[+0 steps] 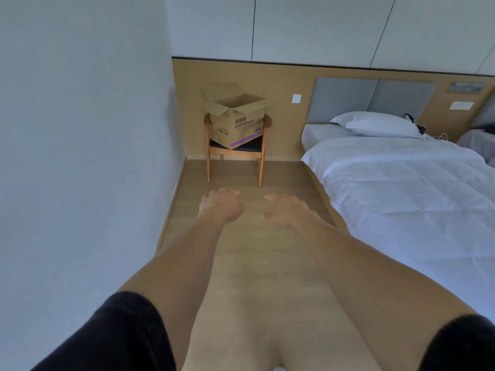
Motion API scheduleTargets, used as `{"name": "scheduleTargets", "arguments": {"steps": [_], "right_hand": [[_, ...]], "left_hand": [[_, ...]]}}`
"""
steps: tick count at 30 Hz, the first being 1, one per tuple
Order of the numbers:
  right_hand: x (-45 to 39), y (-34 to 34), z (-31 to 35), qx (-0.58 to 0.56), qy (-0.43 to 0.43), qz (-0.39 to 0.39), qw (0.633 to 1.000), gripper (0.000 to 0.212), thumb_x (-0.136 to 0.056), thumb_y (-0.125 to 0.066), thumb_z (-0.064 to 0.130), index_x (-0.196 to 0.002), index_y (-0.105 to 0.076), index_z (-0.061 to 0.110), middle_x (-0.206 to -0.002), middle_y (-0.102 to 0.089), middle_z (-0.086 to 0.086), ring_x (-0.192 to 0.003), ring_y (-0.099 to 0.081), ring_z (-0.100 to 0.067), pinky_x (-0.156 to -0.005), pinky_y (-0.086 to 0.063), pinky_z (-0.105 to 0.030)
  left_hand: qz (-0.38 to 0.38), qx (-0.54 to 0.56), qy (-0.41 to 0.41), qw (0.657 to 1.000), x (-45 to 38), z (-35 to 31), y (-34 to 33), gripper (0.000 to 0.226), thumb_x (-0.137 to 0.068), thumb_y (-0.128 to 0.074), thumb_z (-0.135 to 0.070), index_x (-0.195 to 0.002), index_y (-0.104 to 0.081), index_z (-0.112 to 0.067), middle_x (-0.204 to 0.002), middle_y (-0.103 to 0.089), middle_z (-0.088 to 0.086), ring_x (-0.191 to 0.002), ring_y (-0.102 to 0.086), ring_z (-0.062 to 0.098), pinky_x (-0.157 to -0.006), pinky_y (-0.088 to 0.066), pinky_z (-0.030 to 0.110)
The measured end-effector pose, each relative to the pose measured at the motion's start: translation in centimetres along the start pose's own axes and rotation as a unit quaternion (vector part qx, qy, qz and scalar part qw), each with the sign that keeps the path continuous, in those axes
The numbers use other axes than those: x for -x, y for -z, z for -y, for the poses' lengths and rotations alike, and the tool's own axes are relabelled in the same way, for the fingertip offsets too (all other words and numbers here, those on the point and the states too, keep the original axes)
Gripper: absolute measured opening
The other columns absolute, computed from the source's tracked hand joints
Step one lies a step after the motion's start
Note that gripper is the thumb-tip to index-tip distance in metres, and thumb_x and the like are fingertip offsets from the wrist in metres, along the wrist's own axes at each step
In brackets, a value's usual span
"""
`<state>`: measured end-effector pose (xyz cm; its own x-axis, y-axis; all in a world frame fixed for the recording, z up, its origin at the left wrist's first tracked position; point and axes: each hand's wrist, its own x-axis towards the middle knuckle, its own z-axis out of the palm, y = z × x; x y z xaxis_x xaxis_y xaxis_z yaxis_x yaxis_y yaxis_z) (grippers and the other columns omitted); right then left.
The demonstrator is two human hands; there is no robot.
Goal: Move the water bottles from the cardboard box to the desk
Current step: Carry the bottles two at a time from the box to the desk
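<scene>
I see the brown cardboard box sitting skewed on the wooden chair, flaps open, contents hidden.

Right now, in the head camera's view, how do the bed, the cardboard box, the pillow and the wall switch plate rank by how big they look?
1. Bed, by far the largest.
2. Pillow and cardboard box: they look about alike, so I won't rank them.
3. Wall switch plate, the smallest.

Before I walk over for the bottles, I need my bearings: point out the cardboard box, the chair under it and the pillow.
cardboard box (235, 127): head view, printed front face.
chair (261, 167): head view, front right leg.
pillow (380, 124): head view, middle of its top.
</scene>
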<state>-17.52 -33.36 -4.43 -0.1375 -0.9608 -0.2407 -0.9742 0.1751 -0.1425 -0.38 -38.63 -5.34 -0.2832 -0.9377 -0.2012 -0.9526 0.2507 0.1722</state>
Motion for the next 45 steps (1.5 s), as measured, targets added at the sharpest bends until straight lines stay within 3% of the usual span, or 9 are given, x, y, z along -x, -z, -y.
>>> {"name": "scheduleTargets", "arguments": {"steps": [10,19,28,35,39,45], "right_hand": [[-15.1,4.1,-4.8,-0.003,0.043,0.011,0.999,0.067,-0.097,-0.055,0.050,-0.155,-0.031,0.028,-0.152,-0.045,-0.008,-0.137,-0.044,-0.033,-0.109,-0.042,-0.048],[-26.7,9.1,-10.5,0.005,0.040,0.003,0.999,0.064,-0.095,-0.053,0.051,-0.152,-0.035,0.027,-0.146,-0.049,-0.009,-0.132,-0.047,-0.033,-0.105,-0.043,-0.047],[-38.8,11.3,-12.0,0.003,0.033,-0.009,0.999,0.066,-0.095,-0.055,0.052,-0.153,-0.033,0.028,-0.149,-0.046,-0.009,-0.135,-0.045,-0.033,-0.106,-0.042,-0.048],[-51.9,14.7,-12.0,-0.012,0.003,-0.034,0.999,0.063,-0.095,-0.056,0.051,-0.150,-0.039,0.026,-0.150,-0.048,-0.003,-0.137,-0.044,-0.028,-0.110,-0.040,-0.045],[-58.7,17.1,-11.2,-0.022,-0.011,-0.039,0.999,0.058,-0.094,-0.056,0.050,-0.146,-0.044,0.029,-0.145,-0.052,-0.003,-0.133,-0.048,-0.029,-0.106,-0.043,-0.044],[-66.9,18.9,-11.3,-0.031,-0.031,-0.046,0.998,0.061,-0.093,-0.056,0.053,-0.148,-0.042,0.029,-0.146,-0.050,-0.005,-0.133,-0.047,-0.030,-0.103,-0.043,-0.044]], "left_hand": [[0.002,-0.001,0.034,0.999,-15.0,-4.0,2.1,0.053,-0.098,-0.035,-0.033,-0.149,-0.040,-0.025,-0.150,-0.045,0.012,-0.135,-0.042,0.036,-0.109,-0.037,0.052],[-0.035,-0.007,0.016,0.999,-26.6,-8.8,5.9,0.055,-0.102,-0.041,-0.046,-0.153,-0.036,-0.026,-0.152,-0.042,0.012,-0.139,-0.040,0.035,-0.112,-0.036,0.054],[-0.045,0.005,0.005,0.999,-39.4,-7.7,7.6,0.056,-0.100,-0.043,-0.047,-0.153,-0.036,-0.027,-0.156,-0.038,0.010,-0.141,-0.039,0.034,-0.113,-0.035,0.053],[-0.063,0.024,-0.051,0.996,-54.1,-5.9,9.8,0.040,-0.099,-0.044,-0.041,-0.136,-0.048,-0.025,-0.128,-0.058,0.008,-0.116,-0.056,0.030,-0.098,-0.048,0.048],[-0.060,0.011,-0.054,0.997,-61.8,-4.4,12.5,0.048,-0.100,-0.043,-0.042,-0.146,-0.042,-0.030,-0.138,-0.054,0.007,-0.123,-0.052,0.030,-0.099,-0.045,0.048],[-0.058,0.037,-0.089,0.994,-70.8,-3.7,14.4,0.045,-0.099,-0.046,-0.037,-0.142,-0.045,-0.024,-0.140,-0.054,0.009,-0.124,-0.053,0.032,-0.101,-0.049,0.052]]}}
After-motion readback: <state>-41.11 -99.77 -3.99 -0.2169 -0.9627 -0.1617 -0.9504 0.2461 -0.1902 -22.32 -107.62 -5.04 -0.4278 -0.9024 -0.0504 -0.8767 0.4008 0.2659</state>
